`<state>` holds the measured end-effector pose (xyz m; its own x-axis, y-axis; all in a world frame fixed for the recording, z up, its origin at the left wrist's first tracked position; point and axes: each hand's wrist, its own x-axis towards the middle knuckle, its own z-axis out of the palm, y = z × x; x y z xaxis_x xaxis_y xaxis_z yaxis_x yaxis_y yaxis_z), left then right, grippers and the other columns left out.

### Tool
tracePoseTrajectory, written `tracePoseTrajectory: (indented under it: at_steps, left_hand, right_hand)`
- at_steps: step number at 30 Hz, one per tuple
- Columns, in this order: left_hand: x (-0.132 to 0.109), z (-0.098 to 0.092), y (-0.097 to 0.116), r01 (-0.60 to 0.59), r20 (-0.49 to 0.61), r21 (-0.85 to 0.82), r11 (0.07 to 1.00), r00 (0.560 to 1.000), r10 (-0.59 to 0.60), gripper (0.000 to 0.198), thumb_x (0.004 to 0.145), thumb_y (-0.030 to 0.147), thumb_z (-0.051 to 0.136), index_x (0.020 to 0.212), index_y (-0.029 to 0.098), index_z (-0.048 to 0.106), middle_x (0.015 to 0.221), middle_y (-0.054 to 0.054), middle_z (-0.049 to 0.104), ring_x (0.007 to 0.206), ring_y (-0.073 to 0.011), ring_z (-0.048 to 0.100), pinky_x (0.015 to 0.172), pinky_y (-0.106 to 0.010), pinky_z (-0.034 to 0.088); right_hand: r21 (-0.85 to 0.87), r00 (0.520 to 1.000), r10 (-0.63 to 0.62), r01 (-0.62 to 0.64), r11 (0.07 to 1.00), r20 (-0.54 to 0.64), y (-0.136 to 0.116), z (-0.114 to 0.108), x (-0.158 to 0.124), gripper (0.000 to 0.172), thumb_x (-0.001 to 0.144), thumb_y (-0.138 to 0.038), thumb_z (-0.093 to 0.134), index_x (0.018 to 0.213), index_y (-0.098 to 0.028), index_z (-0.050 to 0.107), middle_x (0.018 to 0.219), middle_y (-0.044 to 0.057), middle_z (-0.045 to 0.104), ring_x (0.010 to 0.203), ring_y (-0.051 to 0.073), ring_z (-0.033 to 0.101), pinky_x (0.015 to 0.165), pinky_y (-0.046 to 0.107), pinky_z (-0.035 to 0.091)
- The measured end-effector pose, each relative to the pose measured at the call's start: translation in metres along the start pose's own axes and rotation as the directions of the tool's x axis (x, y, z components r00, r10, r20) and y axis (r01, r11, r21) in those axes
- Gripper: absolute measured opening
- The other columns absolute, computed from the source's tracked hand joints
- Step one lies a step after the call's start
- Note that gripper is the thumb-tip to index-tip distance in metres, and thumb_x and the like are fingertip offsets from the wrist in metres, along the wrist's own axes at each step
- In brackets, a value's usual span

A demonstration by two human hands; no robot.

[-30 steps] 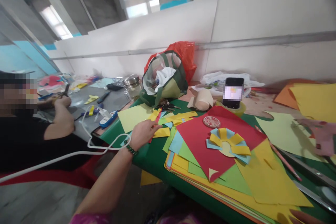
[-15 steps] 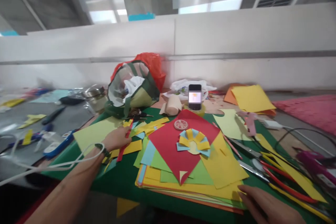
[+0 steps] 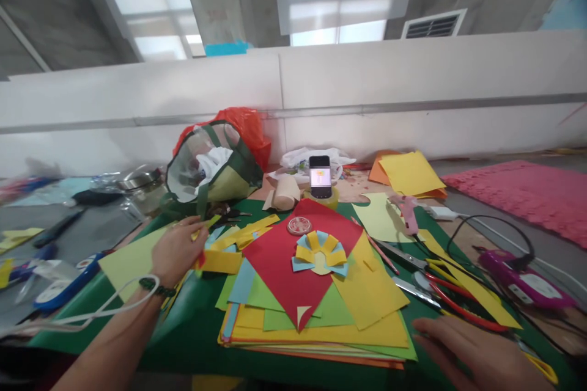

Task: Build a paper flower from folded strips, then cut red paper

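Note:
My left hand (image 3: 177, 250) is closed over the scraps at the left, with a yellow paper strip (image 3: 211, 224) pinched at its fingertips. A bit of red paper (image 3: 200, 259) shows under the same hand, mostly hidden. My right hand (image 3: 472, 351) rests open beside the paper stack (image 3: 316, 337), its fingers stretched out and holding nothing. On a red sheet (image 3: 275, 250) lies a half-ring of blue and yellow tabs (image 3: 320, 253) around a pale centre. A round patterned disc (image 3: 299, 226) sits above it.
Scissors (image 3: 403, 255) and red-handled pliers (image 3: 463, 302) lie at the right, near a pink glue gun (image 3: 407, 215) with a cord. A phone (image 3: 320, 177) stands at the back. A green bag (image 3: 229, 174) is behind my left hand; a white cable (image 3: 105, 311) crosses my forearm.
My left hand has turned and drawn back slightly; the red strip, earlier plain at its fingers, is now mostly covered. The view has shifted right. My right hand stays beside the stack.

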<state>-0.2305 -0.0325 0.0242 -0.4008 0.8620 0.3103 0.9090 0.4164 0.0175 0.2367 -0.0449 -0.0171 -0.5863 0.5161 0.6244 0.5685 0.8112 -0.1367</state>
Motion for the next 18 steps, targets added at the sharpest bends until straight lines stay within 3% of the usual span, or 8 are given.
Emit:
tracePoseTrajectory:
  at_steps: [2,4,8,12,14,15,17,18]
  left_hand:
    - [-0.001,-0.006,0.009,-0.028,-0.228,-0.13,0.991,0.974,-0.002,0.04,0.091,0.033,0.038,0.104,0.024,0.075,0.125,-0.005,0.066,0.108,-0.0238,0.063,0.094,-0.033,0.049]
    - [-0.001,-0.012,0.026,-0.081,-0.375,-0.182,0.98,0.927,0.007,0.041,0.093,0.034,0.036,0.109,0.025,0.073,0.119,-0.004,0.068,0.106,-0.0219,0.062,0.095,-0.031,0.048]
    - [0.003,-0.025,0.049,-0.084,-0.404,-0.058,0.995,0.913,0.053,0.042,0.094,0.035,0.036,0.113,0.024,0.072,0.109,-0.007,0.07,0.103,-0.0261,0.06,0.085,-0.034,0.049]
    - [0.016,-0.046,0.021,0.111,-0.456,0.008,0.994,0.885,-0.095,0.046,0.095,0.03,0.031,0.116,0.015,0.069,0.109,-0.014,0.068,0.105,-0.0328,0.058,0.086,-0.043,0.047]
    - [0.016,-0.058,0.008,0.108,-0.531,-0.009,0.994,0.842,-0.096,0.047,0.097,0.029,0.03,0.12,0.011,0.066,0.107,-0.014,0.068,0.104,-0.0323,0.059,0.094,-0.049,0.043]
    - [0.013,-0.062,0.008,0.099,-0.58,-0.032,0.995,0.808,-0.099,0.046,0.096,0.029,0.031,0.121,0.01,0.065,0.107,-0.014,0.068,0.106,-0.0329,0.058,0.097,-0.05,0.04]
    - [0.002,-0.065,0.027,0.025,-0.611,-0.043,0.999,0.791,-0.046,0.043,0.096,0.032,0.036,0.122,0.013,0.065,0.108,-0.014,0.067,0.104,-0.0326,0.059,0.095,-0.051,0.04]
    - [-0.006,-0.062,0.044,-0.052,-0.577,-0.016,0.999,0.816,0.033,0.042,0.097,0.033,0.037,0.121,0.016,0.066,0.108,-0.014,0.067,0.101,-0.0319,0.059,0.091,-0.05,0.042]
  right_hand:
    - [0.063,0.999,0.019,-0.022,0.998,0.043,-0.003,-0.006,0.015,0.02,0.095,-0.028,0.049,0.087,-0.027,0.067,0.069,-0.002,0.073,0.056,0.012,0.07,0.052,0.016,0.054]
    - [0.128,0.993,0.047,-0.062,0.99,0.112,-0.006,-0.008,0.035,0.021,0.095,-0.03,0.049,0.085,-0.027,0.067,0.068,-0.001,0.071,0.056,0.013,0.068,0.051,0.019,0.052]
    - [0.21,0.964,0.078,-0.133,0.969,0.254,-0.011,-0.004,0.082,0.025,0.096,-0.031,0.046,0.083,-0.024,0.066,0.071,0.001,0.071,0.06,0.013,0.065,0.054,0.022,0.048]
    - [0.263,0.935,0.106,-0.202,0.943,0.337,-0.012,0.002,0.113,0.028,0.095,-0.034,0.043,0.083,-0.022,0.065,0.073,0.001,0.07,0.062,0.014,0.061,0.054,0.023,0.044]
    - [0.321,0.917,0.129,-0.26,0.911,0.378,-0.012,0.005,0.12,0.031,0.095,-0.038,0.042,0.082,-0.021,0.065,0.073,0.002,0.069,0.062,0.014,0.059,0.054,0.024,0.043]
    - [0.375,0.908,0.143,-0.301,0.877,0.394,-0.013,0.007,0.122,0.033,0.095,-0.041,0.042,0.083,-0.021,0.065,0.073,0.002,0.068,0.062,0.014,0.059,0.054,0.024,0.044]
    - [0.545,0.891,0.173,-0.4,0.737,0.419,-0.017,0.016,0.129,0.038,0.093,-0.052,0.044,0.092,-0.02,0.065,0.082,0.005,0.07,0.071,0.017,0.064,0.06,0.027,0.049]
    - [0.641,0.883,0.187,-0.445,0.625,0.431,-0.019,0.022,0.133,0.042,0.09,-0.057,0.047,0.1,-0.02,0.064,0.09,0.007,0.071,0.079,0.019,0.067,0.067,0.03,0.053]
